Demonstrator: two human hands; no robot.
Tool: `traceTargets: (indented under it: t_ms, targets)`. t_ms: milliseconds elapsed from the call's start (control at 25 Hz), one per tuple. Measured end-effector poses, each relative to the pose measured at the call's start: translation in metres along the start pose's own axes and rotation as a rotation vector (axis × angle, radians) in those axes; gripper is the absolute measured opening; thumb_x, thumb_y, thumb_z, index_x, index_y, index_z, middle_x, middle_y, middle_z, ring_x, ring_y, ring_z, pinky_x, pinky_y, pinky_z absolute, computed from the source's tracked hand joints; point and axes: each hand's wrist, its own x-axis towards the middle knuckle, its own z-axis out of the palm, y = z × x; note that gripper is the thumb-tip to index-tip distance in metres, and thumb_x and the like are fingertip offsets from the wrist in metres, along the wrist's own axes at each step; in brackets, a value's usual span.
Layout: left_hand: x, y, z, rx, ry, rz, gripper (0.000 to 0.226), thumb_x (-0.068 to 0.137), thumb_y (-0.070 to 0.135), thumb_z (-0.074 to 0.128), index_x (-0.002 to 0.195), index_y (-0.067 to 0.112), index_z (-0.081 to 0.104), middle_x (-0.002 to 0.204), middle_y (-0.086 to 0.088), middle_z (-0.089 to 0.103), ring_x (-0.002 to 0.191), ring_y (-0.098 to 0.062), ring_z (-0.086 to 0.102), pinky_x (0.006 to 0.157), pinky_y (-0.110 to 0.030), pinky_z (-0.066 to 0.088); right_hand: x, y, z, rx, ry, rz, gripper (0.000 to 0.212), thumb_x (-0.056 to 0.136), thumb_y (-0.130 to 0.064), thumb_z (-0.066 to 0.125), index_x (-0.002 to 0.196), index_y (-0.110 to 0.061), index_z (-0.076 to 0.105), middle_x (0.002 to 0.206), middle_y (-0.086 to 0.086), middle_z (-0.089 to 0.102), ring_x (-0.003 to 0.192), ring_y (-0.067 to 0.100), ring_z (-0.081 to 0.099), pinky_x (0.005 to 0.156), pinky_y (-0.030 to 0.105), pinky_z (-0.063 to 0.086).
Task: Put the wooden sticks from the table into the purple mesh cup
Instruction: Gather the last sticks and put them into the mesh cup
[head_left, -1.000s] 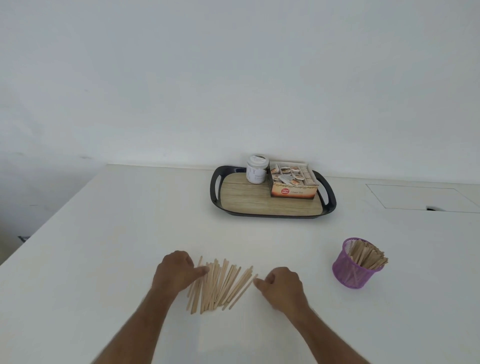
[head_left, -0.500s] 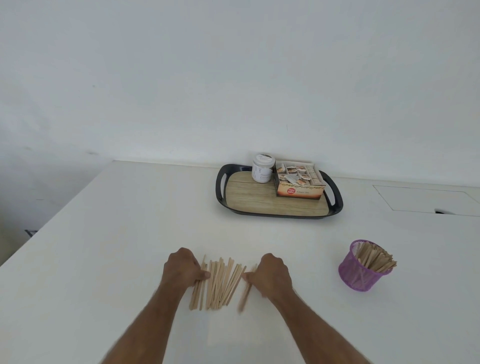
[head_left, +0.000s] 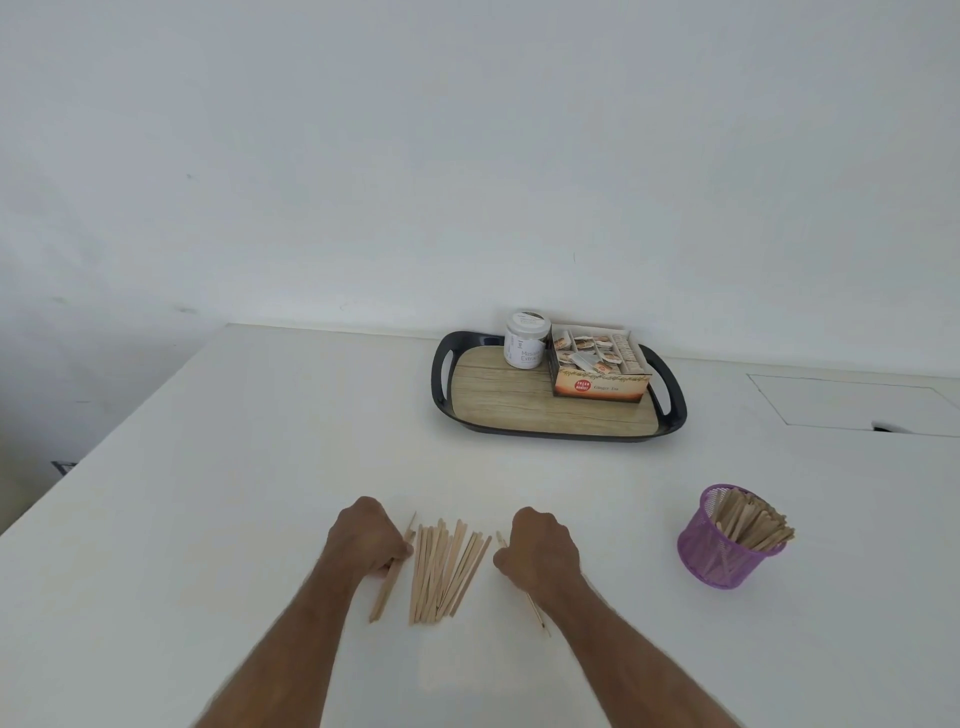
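White wall is seen behind a white table (head_left: 234, 467) in the head view, with a flush rectangular panel set into the tabletop at the far right. Between the two hands, a loose bundle of wooden sticks (head_left: 441, 571) lies flat on the table, their long axes running away from the person, the far ends fanned slightly apart and leaning rightward. The left hand (head_left: 369, 538) is curled into a fist at the bundle's left edge, and a stick or two is gripped in its fingers, the near end projecting toward the person. The right hand (head_left: 540, 551) is likewise curled just right of the bundle, with a thin stick held under it, its tip showing beyond the wrist. Well to the right of the right-hand fingers, the purple mesh cup (head_left: 719, 556) is tilted, already packed with sticks pointing up and rightward. Beyond the fingers, a dark tray (head_left: 441, 384) with a wood-look base carries a white jar (head_left: 525, 340) and an open tea box (head_left: 597, 369), well apart from the bundle.
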Motion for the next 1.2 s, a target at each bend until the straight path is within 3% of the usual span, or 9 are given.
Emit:
traceTargets:
  t_ms: [280, 440, 560, 680, 800, 1040, 1200]
  targets:
    - [0.001, 0.001, 0.004, 0.092, 0.026, 0.031, 0.019, 0.080, 0.006, 0.076, 0.092, -0.008, 0.073, 0.087, -0.019, 0.077, 0.082, -0.032, 0.077, 0.080, -0.045, 0.065, -0.002, 0.005, 0.003, -0.021, -0.097, -0.002, 0.025, 0.080, -0.013, 0.057, 0.062, -0.015, 0.039, 0.063, -0.004, 0.046, 0.053, 0.010, 0.043, 0.045, 0.020, 0.031]
    - [0.001, 0.002, 0.007, 0.173, 0.047, 0.072, 0.009, 0.076, 0.007, 0.071, 0.071, 0.003, 0.064, 0.073, -0.013, 0.071, 0.068, -0.028, 0.072, 0.071, -0.033, 0.062, -0.006, 0.005, 0.005, -0.069, -0.115, -0.045, 0.026, 0.081, -0.009, 0.053, 0.060, -0.015, 0.038, 0.062, -0.003, 0.043, 0.059, 0.015, 0.047, 0.047, 0.021, 0.033]
    - [0.000, -0.001, 0.010, 0.205, 0.073, 0.107, 0.019, 0.075, 0.007, 0.066, 0.061, 0.011, 0.054, 0.057, -0.001, 0.057, 0.053, -0.019, 0.059, 0.057, -0.025, 0.050, -0.009, 0.005, 0.009, -0.119, -0.053, -0.075, 0.028, 0.085, -0.005, 0.052, 0.062, -0.016, 0.038, 0.064, -0.003, 0.043, 0.077, 0.023, 0.061, 0.061, 0.025, 0.043]
    - [-0.001, -0.003, 0.012, 0.234, 0.101, 0.153, 0.025, 0.073, 0.008, 0.064, 0.056, 0.014, 0.047, 0.052, 0.003, 0.048, 0.049, -0.016, 0.051, 0.053, -0.022, 0.042, -0.009, 0.011, 0.007, -0.107, 0.042, -0.098, 0.021, 0.090, -0.015, 0.059, 0.073, -0.013, 0.048, 0.083, 0.005, 0.064, 0.092, 0.026, 0.069, 0.068, 0.028, 0.048]
    - [-0.003, -0.004, 0.013, 0.235, 0.107, 0.162, 0.028, 0.071, 0.007, 0.063, 0.052, 0.016, 0.043, 0.049, 0.005, 0.045, 0.045, -0.013, 0.046, 0.050, -0.021, 0.039, -0.009, 0.019, 0.008, -0.069, 0.104, -0.083, 0.025, 0.088, -0.023, 0.065, 0.073, -0.016, 0.047, 0.094, 0.007, 0.070, 0.089, 0.023, 0.071, 0.066, 0.026, 0.047]
    - [-0.007, -0.006, 0.013, 0.235, 0.102, 0.198, 0.040, 0.068, 0.004, 0.060, 0.045, 0.019, 0.031, 0.038, 0.010, 0.030, 0.034, -0.009, 0.032, 0.044, -0.019, 0.031, -0.011, 0.021, 0.014, -0.042, 0.041, -0.076, 0.029, 0.084, -0.009, 0.053, 0.062, -0.018, 0.036, 0.080, 0.005, 0.065, 0.085, 0.025, 0.070, 0.061, 0.026, 0.044]
    - [-0.009, -0.007, 0.013, 0.228, 0.110, 0.247, 0.040, 0.067, 0.003, 0.056, 0.044, 0.019, 0.026, 0.042, 0.009, 0.025, 0.039, -0.012, 0.026, 0.045, -0.020, 0.026, -0.014, 0.025, 0.016, 0.019, -0.030, -0.105, 0.018, 0.087, -0.013, 0.045, 0.069, -0.014, 0.042, 0.099, 0.015, 0.066, 0.093, 0.033, 0.065, 0.068, 0.030, 0.044]
